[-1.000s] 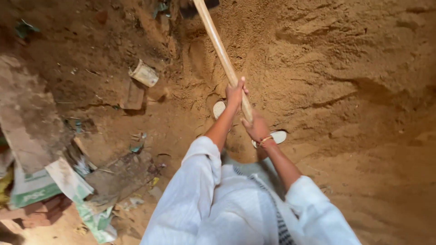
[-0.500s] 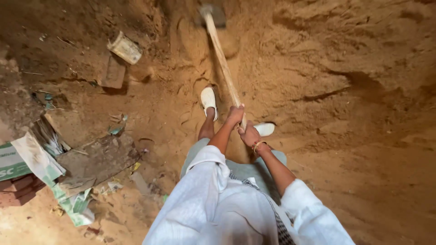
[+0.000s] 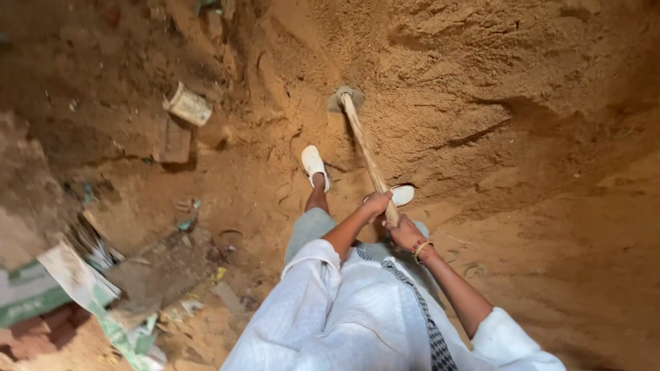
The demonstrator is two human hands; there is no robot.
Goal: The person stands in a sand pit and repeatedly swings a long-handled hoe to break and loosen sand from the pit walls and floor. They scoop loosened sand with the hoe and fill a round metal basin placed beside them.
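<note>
Both hands wrap a firm grip round the long wooden handle (image 3: 368,161), left hand (image 3: 377,204) higher, right hand (image 3: 405,233) just below at its end; the tool slants away, its metal head (image 3: 337,101) sunk in the sand pile (image 3: 495,103); white shoes (image 3: 313,165) stand either side; a brick (image 3: 174,141) and crushed carton (image 3: 188,106) lie well apart.

Handle (image 3: 364,154): pale wood, smooth, matt;
Tool head (image 3: 338,101), 12 o'clock of handle: dull metal, sand-dusted;
Sand bank (image 3: 522,124): loose, grainy, rough;
Sleeves (image 3: 309,302): white cloth, matt;
Bracelet (image 3: 421,248): shiny metal
</note>
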